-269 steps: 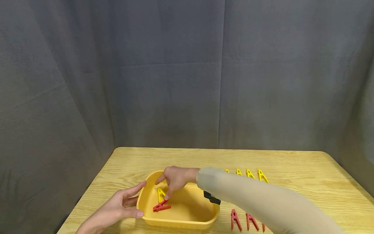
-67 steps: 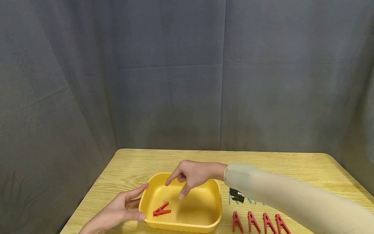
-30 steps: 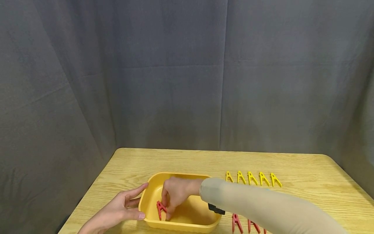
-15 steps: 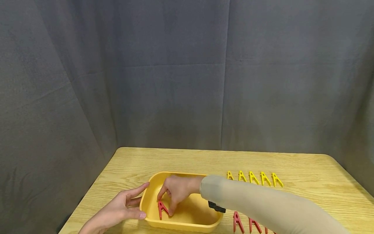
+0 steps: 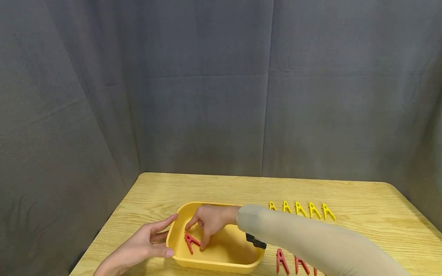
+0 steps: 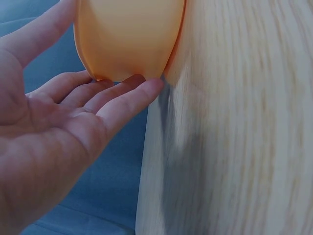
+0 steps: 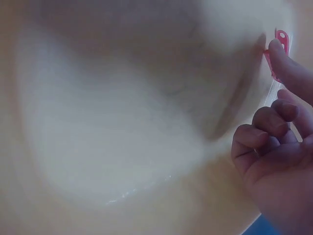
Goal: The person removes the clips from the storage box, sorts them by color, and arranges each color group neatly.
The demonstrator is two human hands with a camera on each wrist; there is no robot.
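A yellow plastic tub (image 5: 221,264) sits on the wooden table (image 5: 214,188) near its front left. My right hand (image 5: 195,237) reaches into it and pinches a red clothespin (image 5: 191,242) between index finger and thumb, holding it tilted just off the tub floor. In the right wrist view the index fingertip (image 7: 279,55) lies on the red clothespin (image 7: 281,35) and the other fingers are curled. My left hand (image 5: 155,240) rests with straight fingers against the tub's left wall (image 6: 127,44), holding nothing; the same left hand (image 6: 93,105) fills the left wrist view.
Several yellow clothespins (image 5: 299,209) lie in a row on the table right of the tub. A row of red clothespins (image 5: 282,262) lies nearer me, partly hidden by my right sleeve (image 5: 310,241). A grey curtain (image 5: 221,88) hangs behind the table.
The right hand came back into the tub, took hold of the red clothespin that lay flat and has raised it a little. The left hand has stayed against the tub.
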